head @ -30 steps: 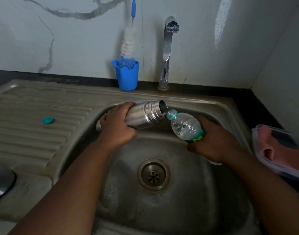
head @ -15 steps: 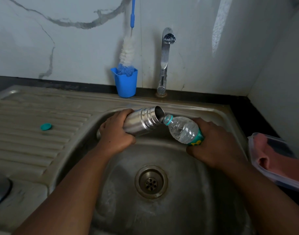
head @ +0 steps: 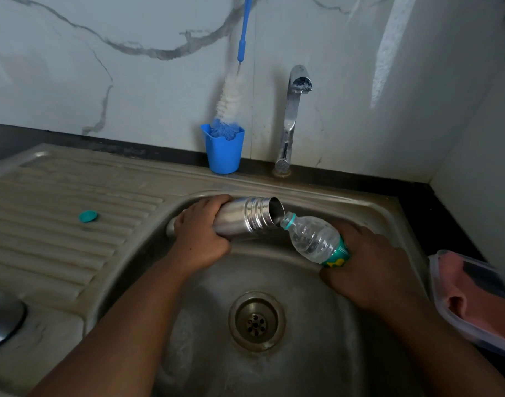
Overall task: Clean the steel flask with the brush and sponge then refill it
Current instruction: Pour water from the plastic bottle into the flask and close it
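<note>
Refilling looks underway: your left hand (head: 201, 242) grips the steel flask (head: 245, 214) tilted over the sink (head: 317, 196), your right hand (head: 368, 265) holds the water bottle (head: 314, 237) at its mouth; capping remains.

— What's the person wearing, from where you stand?

— Nothing on the arms that I can see. Both forearms are bare right up to where they leave view, no sleeve or cuff showing.

— Anything on the hands?

— The left hand (head: 201, 239) and right hand (head: 371, 267) are bare too. No gloves, no rings, no watch or band at either wrist.
</note>
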Demonstrator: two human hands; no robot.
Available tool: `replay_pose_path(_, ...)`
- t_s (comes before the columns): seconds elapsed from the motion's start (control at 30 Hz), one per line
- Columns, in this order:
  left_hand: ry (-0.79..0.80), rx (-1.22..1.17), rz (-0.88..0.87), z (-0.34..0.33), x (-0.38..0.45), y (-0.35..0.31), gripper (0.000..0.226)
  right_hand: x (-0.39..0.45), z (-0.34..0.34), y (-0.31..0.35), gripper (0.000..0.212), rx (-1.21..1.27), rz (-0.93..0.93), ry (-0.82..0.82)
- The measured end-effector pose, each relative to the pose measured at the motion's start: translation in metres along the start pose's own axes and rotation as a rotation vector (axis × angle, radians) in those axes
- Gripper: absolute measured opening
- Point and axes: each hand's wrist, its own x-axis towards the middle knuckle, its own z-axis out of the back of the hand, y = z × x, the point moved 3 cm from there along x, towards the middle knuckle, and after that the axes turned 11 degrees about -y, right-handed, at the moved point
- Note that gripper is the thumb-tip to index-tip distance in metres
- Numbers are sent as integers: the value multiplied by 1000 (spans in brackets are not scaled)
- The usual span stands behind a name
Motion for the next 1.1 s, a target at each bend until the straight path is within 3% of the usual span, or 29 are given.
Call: replay_pose_path(1.1, 66, -122, 7, -15, 2, 6, 90, 2, 7, 2, 77, -167, 40, -124)
